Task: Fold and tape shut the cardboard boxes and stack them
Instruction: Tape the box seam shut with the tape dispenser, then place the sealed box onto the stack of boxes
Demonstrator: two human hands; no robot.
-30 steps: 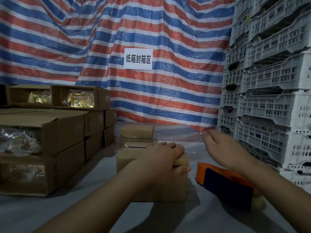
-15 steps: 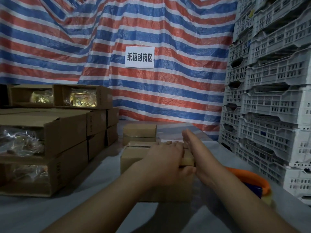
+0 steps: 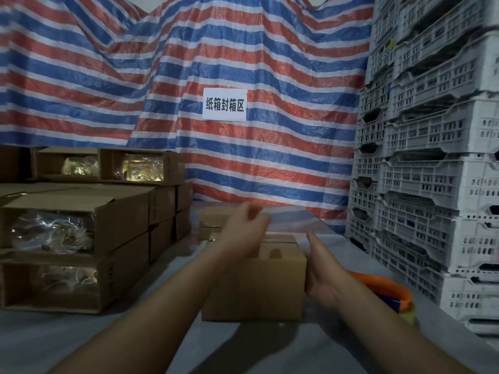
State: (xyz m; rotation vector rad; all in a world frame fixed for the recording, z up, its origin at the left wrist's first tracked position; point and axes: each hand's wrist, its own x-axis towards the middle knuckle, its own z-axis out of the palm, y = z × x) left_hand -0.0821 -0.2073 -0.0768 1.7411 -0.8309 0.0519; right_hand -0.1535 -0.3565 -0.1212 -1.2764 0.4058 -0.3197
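the small cardboard box (image 3: 253, 284) sat on the grey table (image 3: 67, 344) right between the two hands. the right hand (image 3: 321, 268) lay flat against the box's right side with straight fingers, pressing it and not curled round it. the left hand (image 3: 243, 233) was up over the far top edge of the box, blurry, fingers loosely bent; i could not tell if it was pinching anything, and it looked to be holding nothing. the hands were apart, with the box between them. the top flaps looked closed and a shiny strip ran across the top, so i guessed the job just then was rubbing the tape down. to do that well, i thought the right hand should keep the box from sliding while the left one pushed the tape flat along the seam and down over the far edge. just past the left hand sat another small box (image 3: 213, 217), close enough to bump. behind the right wrist lay the orange tape roller (image 3: 388, 290), near the table's right edge. well off beyond the left arm stood the stack of big boxes (image 3: 89, 233), some with open ends. beyond the right hand rose the white crates (image 3: 432, 184). the open room was on the table in front of the left arm.
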